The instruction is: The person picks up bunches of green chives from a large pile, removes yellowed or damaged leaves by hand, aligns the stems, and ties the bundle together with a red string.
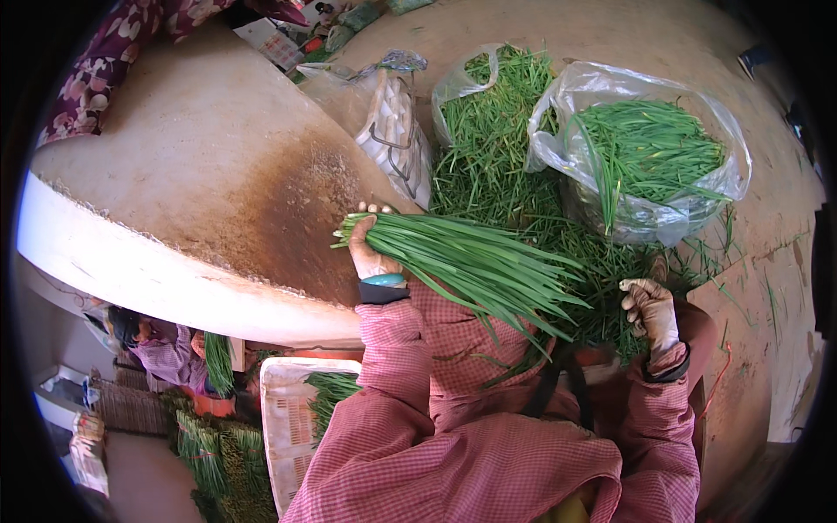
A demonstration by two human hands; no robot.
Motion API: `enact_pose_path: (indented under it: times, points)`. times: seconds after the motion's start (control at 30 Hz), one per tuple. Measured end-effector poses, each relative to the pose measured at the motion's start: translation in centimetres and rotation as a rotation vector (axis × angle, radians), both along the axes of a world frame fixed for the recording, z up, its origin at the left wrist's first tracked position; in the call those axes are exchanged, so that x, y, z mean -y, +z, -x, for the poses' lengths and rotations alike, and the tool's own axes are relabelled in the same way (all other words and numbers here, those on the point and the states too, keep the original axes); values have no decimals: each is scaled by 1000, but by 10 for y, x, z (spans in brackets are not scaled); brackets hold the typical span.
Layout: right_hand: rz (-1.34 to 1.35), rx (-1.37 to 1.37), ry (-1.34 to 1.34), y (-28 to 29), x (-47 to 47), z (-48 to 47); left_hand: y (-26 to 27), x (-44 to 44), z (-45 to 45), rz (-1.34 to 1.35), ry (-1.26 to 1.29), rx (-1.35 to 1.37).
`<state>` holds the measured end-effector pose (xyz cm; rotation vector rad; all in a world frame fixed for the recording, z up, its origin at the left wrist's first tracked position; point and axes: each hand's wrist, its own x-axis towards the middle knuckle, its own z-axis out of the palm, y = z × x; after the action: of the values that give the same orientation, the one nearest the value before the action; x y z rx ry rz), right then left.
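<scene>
A bunch of long green garlic chives (471, 261) lies across my raised knee, its pale cut ends at the left. My left hand (371, 245), in a soiled glove with a turquoise band at the wrist, grips it near those ends. Off to the right, beyond the leaf tips, my right hand (647, 310) wears a stained glove. Its fingers are curled, and whether anything small is between them is hard to see. More chives (654, 147) fill a clear plastic bag (660, 219) above my right hand.
Loose leaves (497, 176) are heaped on the floor beside another filled bag (454, 82). A white plastic crate (274, 444) with chives stands at lower left, near tied bundles (222, 464). A low wall (196, 287) curves along the left. Another person (167, 356) sits beyond it.
</scene>
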<state>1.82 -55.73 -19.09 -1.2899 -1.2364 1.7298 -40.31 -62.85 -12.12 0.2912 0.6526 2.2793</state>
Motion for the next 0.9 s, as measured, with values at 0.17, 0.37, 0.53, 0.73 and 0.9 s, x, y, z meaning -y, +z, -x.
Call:
enact_pose_path:
  times: [0.17,0.37,0.53,0.73,0.9]
  points:
    - [-131,-86,201,40,19,17,-29,6,-13,82,20,84]
    - [-311,5,339,36,27,38,-45,6,-10,166,25,101]
    - [-554,304,560,42,33,66,-53,10,-12,158,-7,131]
    - [-393,-265,191,32,53,71,-80,15,-3,25,-69,79]
    - [-100,-100,156,23,26,7,-77,16,-8,-10,-142,53]
